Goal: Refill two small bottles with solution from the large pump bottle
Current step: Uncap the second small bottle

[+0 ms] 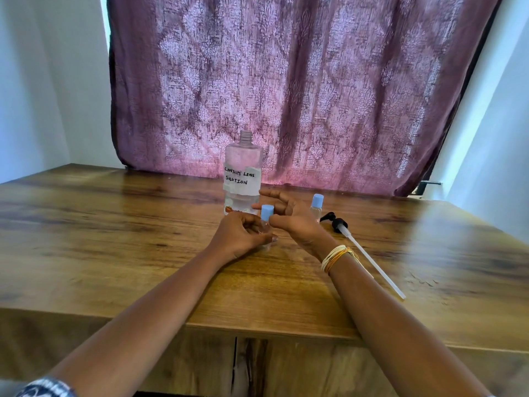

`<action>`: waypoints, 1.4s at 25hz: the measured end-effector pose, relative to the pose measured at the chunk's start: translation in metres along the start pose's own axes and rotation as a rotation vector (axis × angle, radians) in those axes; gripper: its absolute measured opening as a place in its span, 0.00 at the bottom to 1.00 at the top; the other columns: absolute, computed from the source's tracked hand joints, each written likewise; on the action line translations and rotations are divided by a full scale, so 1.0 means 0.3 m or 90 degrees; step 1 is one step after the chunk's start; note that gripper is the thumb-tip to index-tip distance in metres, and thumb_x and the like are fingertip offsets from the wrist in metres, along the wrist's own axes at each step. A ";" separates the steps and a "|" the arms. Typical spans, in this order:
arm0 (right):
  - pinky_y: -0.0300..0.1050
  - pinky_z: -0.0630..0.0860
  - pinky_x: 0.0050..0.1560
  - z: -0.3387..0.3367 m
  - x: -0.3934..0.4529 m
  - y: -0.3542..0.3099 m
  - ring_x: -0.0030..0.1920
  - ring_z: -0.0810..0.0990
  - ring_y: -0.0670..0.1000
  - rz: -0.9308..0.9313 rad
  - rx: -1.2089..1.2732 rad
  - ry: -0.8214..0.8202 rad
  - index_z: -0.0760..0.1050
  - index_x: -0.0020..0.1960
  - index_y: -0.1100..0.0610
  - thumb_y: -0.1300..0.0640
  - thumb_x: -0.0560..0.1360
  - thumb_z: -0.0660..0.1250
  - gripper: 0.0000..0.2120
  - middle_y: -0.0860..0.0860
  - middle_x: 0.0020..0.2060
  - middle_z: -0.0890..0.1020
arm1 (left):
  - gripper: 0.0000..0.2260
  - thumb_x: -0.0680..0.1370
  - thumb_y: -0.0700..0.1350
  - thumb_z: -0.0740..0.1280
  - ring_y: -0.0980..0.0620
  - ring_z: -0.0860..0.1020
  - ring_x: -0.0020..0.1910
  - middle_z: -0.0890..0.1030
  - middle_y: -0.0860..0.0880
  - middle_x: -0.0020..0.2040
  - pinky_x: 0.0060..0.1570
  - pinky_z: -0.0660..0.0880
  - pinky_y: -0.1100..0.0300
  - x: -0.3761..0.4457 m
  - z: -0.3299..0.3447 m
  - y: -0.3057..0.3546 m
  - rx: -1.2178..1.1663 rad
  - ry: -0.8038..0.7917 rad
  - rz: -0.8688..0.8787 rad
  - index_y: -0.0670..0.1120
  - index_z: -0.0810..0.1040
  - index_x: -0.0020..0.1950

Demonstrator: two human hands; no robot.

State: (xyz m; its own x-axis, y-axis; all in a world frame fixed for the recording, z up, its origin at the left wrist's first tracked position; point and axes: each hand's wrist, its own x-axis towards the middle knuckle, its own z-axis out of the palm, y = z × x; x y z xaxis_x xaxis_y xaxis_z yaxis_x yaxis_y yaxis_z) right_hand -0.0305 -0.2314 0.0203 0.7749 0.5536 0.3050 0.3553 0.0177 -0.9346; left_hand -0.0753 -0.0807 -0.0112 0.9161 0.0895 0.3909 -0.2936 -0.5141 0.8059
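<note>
The small bottle (264,229), light and likely slippery, stands mid-desk, left hand (240,236) wrapped around its body, right hand (289,216) pinching its blue cap (267,212).

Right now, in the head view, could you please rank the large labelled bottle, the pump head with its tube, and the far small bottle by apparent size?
1. Large labelled bottle, the bulkiest.
2. Pump head with tube, lying on the table: longer but far thinner, and nearer the camera, so this ranking is unsure.
3. Far small bottle, clearly smallest.
</note>
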 end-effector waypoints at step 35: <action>0.54 0.77 0.60 -0.086 0.026 0.100 0.58 0.77 0.56 0.135 -0.596 0.114 0.73 0.63 0.57 0.56 0.67 0.70 0.25 0.57 0.54 0.80 | 0.12 0.66 0.46 0.78 0.59 0.73 0.34 0.76 0.54 0.36 0.33 0.66 0.70 0.009 -0.006 -0.019 0.124 0.175 -0.056 0.46 0.77 0.43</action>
State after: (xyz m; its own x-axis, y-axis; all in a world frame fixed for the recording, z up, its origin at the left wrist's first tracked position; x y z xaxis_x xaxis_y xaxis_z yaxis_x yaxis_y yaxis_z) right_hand -0.0003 -0.2481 -0.0007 0.9115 0.3320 0.2428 0.4100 -0.7797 -0.4732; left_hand -0.0716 -0.0758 -0.0139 0.8197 0.3542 0.4502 -0.1349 -0.6444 0.7527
